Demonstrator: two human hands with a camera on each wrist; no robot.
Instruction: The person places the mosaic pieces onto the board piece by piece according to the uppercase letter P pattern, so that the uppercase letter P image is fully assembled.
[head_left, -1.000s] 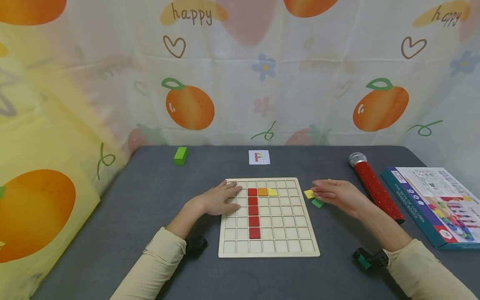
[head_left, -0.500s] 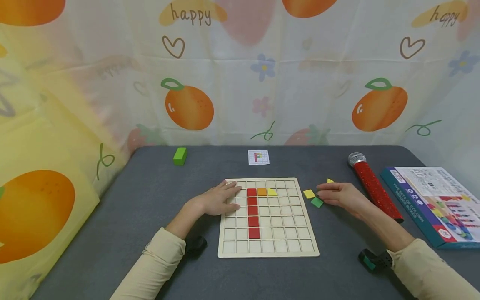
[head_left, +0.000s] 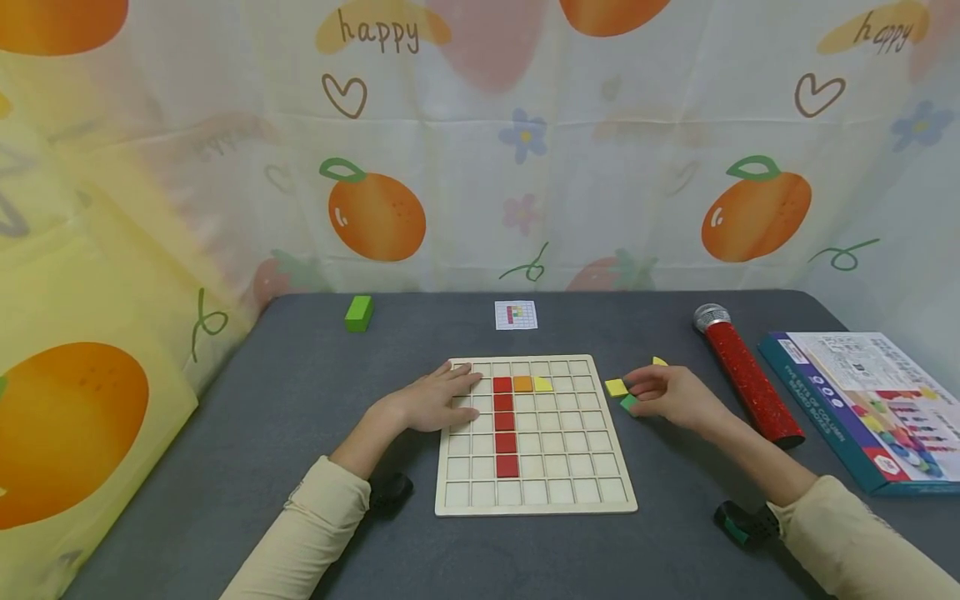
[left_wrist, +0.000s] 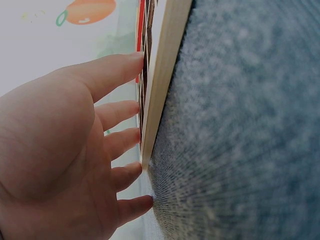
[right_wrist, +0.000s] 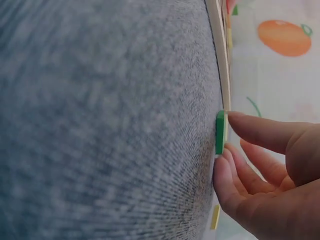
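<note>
A pale wooden grid board [head_left: 555,493] lies mid-table. Several red tiles [head_left: 506,421] form a column on it, with an orange tile [head_left: 522,384] and a yellow tile [head_left: 542,384] beside the top one. My left hand [head_left: 427,400] rests on the board's left edge, fingers spread; the left wrist view shows the fingertips along the rim [left_wrist: 162,85]. Right of the board, my right hand [head_left: 678,397] has thumb and fingertips at opposite edges of a green tile [right_wrist: 220,132], pinching it at the tabletop. A loose yellow tile [head_left: 616,387] lies just beyond those fingers.
Behind the right hand, another yellow piece [head_left: 659,362] is partly hidden. A small printed grid card [head_left: 516,315] and a green block [head_left: 358,314] are at the back. To the right lie a red microphone [head_left: 752,379] and a boxed game [head_left: 877,417].
My right hand drew back from over the loose tiles, then came down to the green tile, thumb and fingers closing on its edges. The left hand stays put on the board.
</note>
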